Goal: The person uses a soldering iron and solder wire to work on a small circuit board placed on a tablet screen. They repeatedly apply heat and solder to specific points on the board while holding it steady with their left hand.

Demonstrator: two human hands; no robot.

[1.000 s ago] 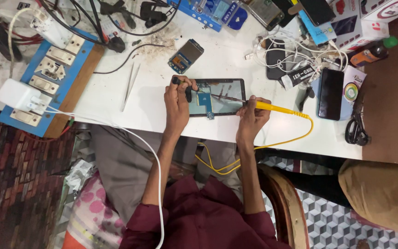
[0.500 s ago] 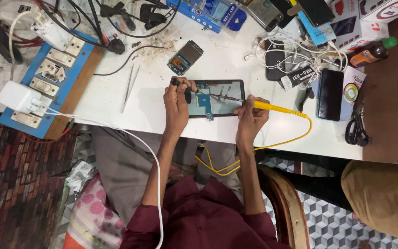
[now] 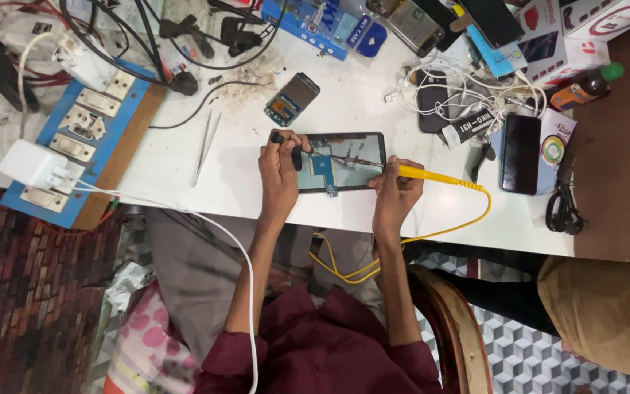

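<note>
The right hand (image 3: 395, 193) closes its grip around a yellow-handled soldering iron (image 3: 421, 174), fingers pinching the handle near its front end. The metal tip extends away from the grip toward the person's left, over an opened tablet (image 3: 340, 162) lying flat on the white surface (image 3: 235, 175). A yellow cable (image 3: 475, 215) leaves the rear of the handle, loops back past the grip and drops over the surface edge.

The left hand (image 3: 278, 171) rests on the opposite end of the tablet — fingers curled and pressed onto a small dark part (image 3: 286, 142) at the tablet's edge; what that part is cannot be told. A blue board section sits inside the tablet, between the two grips.

Beyond the left grip, metal tweezers (image 3: 205, 146) lie on the surface, with a small phone module (image 3: 292, 98) farther off. Beyond the right grip — a black phone (image 3: 520, 153) and tangled white cables (image 3: 446, 91).
</note>
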